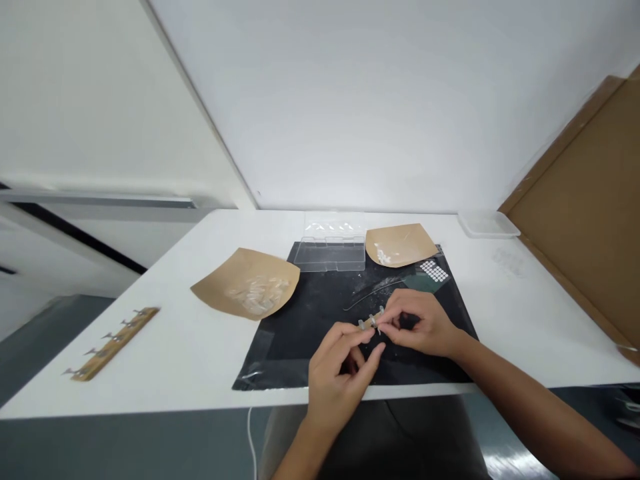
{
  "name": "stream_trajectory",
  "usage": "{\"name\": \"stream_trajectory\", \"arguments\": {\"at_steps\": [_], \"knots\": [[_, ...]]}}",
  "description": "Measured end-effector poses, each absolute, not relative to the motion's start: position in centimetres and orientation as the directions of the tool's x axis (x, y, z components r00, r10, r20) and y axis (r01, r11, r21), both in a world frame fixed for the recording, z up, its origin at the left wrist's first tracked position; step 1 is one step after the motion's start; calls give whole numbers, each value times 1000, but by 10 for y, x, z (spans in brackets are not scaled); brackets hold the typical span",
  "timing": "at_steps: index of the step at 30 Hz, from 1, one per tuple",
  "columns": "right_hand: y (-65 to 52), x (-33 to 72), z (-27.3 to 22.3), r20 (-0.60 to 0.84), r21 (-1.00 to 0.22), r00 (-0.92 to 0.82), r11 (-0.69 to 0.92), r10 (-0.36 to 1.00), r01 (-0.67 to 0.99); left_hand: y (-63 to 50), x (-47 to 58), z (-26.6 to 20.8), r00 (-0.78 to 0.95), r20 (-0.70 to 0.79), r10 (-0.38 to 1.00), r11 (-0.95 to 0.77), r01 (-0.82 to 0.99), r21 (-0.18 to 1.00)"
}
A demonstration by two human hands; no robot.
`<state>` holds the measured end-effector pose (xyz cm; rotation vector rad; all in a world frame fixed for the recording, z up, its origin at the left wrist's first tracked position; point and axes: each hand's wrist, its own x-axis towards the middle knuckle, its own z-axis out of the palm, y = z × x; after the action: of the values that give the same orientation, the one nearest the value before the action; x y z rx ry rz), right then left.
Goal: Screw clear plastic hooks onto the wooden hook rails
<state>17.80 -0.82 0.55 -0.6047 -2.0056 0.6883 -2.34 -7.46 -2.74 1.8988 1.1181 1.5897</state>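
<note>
A short wooden strip with small grey fittings (pixel 363 325) lies over the black mat (pixel 295 347), partly hidden by my fingers. My left hand (pixel 340 367) steadies its near side with bent fingers, the thumb reaching in below. At the strip's right part, my right hand (pixel 420 323) is closed in a pinch beside one of the fittings. A tiny pale piece shows below those fingertips, too small to name. Just behind the hands lies a thin dark curved tool (pixel 367 295), perhaps tweezers.
Left stands a brown paper tray (pixel 215 290) of clear pieces; another brown tray (pixel 410 240) holds small white bits. A clear plastic box (pixel 330 255), white round stickers (pixel 434 271) and a translucent lid (pixel 489 225) lie behind. A second wooden strip (pixel 115 343) is far left; cardboard (pixel 590 220) stands right.
</note>
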Motion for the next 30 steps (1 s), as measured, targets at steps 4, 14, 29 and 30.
{"name": "stream_trajectory", "arguments": {"at_steps": [4,14,29,30], "knots": [[-8,176,2,579,-685,-503,717,642,127,-74,-23,-27,16,613,790,-587,310,748],[-8,177,2,555,-703,-518,700,651,126,-74,-25,-28,0,568,823,-537,324,779],[-10,185,13,477,-771,-582,631,659,82,-77,-29,-32,65,532,844,-529,259,808],[-10,186,13,475,-771,-589,632,653,80,-77,-29,-32,63,525,848,-523,256,813]]}}
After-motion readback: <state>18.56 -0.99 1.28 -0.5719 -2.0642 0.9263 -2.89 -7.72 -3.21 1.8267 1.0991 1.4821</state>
